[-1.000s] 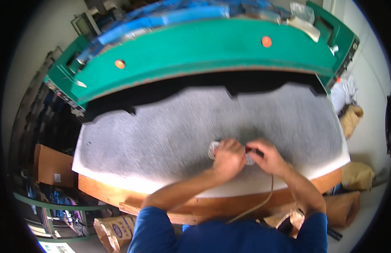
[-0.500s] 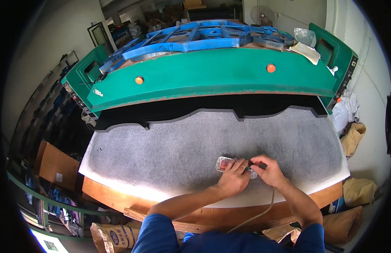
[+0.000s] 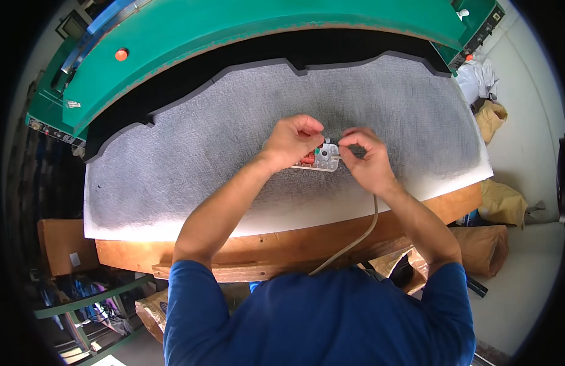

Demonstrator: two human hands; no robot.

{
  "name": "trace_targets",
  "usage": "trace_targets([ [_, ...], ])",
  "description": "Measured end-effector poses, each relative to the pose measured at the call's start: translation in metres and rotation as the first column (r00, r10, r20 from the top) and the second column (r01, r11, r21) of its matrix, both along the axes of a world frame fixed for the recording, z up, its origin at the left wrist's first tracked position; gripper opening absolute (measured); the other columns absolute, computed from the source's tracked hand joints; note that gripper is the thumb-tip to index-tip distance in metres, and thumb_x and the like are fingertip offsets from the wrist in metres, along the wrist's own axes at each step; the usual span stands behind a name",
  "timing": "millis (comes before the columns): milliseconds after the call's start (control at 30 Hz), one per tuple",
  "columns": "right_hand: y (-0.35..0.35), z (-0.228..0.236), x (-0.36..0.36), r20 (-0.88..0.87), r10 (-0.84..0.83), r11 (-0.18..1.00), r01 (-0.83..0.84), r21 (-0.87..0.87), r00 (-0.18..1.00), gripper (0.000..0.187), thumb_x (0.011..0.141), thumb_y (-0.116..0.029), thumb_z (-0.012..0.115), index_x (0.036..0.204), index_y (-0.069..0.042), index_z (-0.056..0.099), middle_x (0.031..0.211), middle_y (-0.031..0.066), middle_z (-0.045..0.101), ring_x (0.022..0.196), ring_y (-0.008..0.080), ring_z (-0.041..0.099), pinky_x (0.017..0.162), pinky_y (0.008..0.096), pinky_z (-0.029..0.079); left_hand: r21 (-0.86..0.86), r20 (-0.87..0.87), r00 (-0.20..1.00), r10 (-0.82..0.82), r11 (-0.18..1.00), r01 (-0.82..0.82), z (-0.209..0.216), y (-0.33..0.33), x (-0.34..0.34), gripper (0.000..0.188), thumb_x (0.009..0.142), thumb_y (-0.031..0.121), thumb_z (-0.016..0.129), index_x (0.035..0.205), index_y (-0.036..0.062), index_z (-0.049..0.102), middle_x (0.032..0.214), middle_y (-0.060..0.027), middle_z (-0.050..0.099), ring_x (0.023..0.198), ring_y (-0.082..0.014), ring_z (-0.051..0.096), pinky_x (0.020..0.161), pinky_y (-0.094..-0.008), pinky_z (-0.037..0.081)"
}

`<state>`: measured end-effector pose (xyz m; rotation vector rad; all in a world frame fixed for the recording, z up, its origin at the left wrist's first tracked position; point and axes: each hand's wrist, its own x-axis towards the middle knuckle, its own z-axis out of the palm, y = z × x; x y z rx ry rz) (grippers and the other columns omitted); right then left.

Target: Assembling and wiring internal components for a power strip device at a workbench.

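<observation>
A small open case (image 3: pixel 325 160), pale and translucent with red parts and a green spot inside, lies on the grey worktop. My left hand (image 3: pixel 294 141) reaches over its far left side. Its fingers are curled in and the fingertips pinch at a small dark part, too small to name. At the right end of the case my right hand (image 3: pixel 366 160) has thumb and fingers closed together; what lies between them is hidden. A beige cable (image 3: pixel 355 241) rises from the front edge and passes behind my right wrist toward the case.
Beyond the worktop (image 3: pixel 233 116) stands a green machine (image 3: pixel 246 24) with an orange-red button (image 3: pixel 121 55). A dark sheet with a stepped edge (image 3: pixel 258 68) lies beneath it. Wooden boards (image 3: pixel 233 253) line the front. Paper sacks (image 3: pixel 483 250) stand right, a cardboard box (image 3: pixel 69 247) left.
The view has tilted down and turned. My left hand has shifted off the middle of the case, showing more of its inside. My right hand stays at its right end.
</observation>
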<state>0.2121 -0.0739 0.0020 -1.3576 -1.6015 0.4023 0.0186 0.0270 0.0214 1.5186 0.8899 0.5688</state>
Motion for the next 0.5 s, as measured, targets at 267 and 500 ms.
trace_targets([
  [267, -0.005, 0.0, -0.031, 0.099, -0.022, 0.987, 0.038, -0.157, 0.995, 0.019, 0.078, -0.01, 0.08, 0.094, -0.007, 0.071, 0.128, 0.0186, 0.058, 0.124, 0.0322, 0.051, 0.103, 0.0418, 0.042, 0.081, -0.074, 0.995, -0.065, 0.994, 0.07, 0.001, 0.0, -0.005, 0.013, 0.087, 0.004, 0.072, 0.098, -0.0002, 0.068, 0.089, -0.0055, 0.069, 0.081, -0.0106, 0.065, 0.072, -0.0253, 0.054],
  [500, 0.008, -0.011, -0.032, 0.012, 0.023, 0.976, -0.019, -0.217, 1.0, 0.015, 0.079, -0.012, 0.076, 0.092, -0.007, 0.07, 0.127, 0.0248, 0.058, 0.124, 0.0392, 0.051, 0.103, 0.0447, 0.043, 0.021, 0.052, 0.997, -0.051, 0.999, 0.05, -0.004, 0.0, -0.014, 0.009, 0.088, 0.003, 0.07, 0.097, -0.0001, 0.068, 0.088, -0.0036, 0.069, 0.08, -0.0085, 0.064, 0.07, -0.0235, 0.054],
])
